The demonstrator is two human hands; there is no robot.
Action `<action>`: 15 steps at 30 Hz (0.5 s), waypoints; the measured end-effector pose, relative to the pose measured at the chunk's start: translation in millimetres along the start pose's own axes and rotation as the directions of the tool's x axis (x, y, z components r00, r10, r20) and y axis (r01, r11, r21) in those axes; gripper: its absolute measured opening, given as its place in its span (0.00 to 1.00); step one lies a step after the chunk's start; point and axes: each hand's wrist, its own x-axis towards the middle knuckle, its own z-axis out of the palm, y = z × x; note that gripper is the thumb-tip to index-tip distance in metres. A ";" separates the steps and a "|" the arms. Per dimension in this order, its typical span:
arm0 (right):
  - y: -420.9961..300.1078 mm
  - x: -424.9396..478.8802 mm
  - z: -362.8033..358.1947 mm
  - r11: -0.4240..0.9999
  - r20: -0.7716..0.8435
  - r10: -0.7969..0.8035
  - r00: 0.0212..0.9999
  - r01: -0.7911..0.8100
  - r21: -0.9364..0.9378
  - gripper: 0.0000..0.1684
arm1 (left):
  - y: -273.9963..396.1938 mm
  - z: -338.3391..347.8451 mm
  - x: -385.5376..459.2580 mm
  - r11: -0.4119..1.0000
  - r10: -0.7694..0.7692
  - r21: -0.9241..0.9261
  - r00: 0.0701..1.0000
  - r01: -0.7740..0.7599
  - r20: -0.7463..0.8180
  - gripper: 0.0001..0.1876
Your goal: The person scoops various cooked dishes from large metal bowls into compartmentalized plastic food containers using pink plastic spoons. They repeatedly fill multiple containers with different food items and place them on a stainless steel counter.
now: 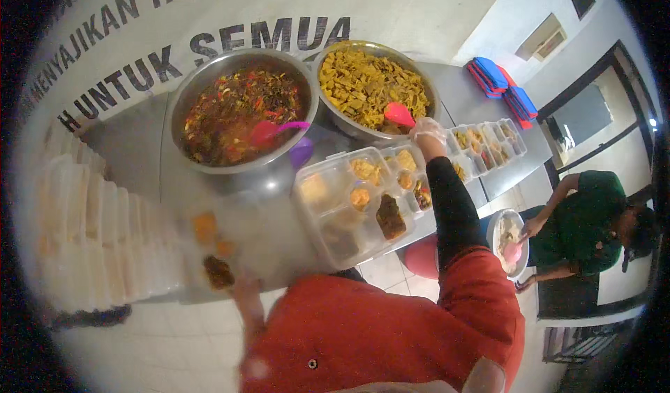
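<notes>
My right hand (428, 130), in a clear plastic glove, grips a pink scoop (399, 114) at the near rim of a metal basin (437, 111) of yellowish cut food (374, 82). My left hand (247, 291) is blurred, by the near edge of a hazy clear container holding an orange piece (204, 227) and a dark brown piece (219, 271); its fingers cannot be made out. Between my arms lies a divided clear plastic meal box (335, 210) with food in its compartments. More filled boxes (473, 150) continue in a row to the right, partly hidden by my right forearm.
A second metal basin (180, 155) holds dark food with red pieces and a pink scoop (261, 133). Stacked clear containers (99, 231) stand at the left. Blue and red stacks (487, 76) lie at the far right. Across the table's edge a person (589, 225) holds a bowl (505, 220).
</notes>
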 end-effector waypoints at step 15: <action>18.3 96.0 2.8 0.902 -0.220 -0.332 0.917 0.377 0.211 0.09 | -96.3 -70.4 -50.1 0.471 0.060 0.839 0.939 0.272 -0.338 0.26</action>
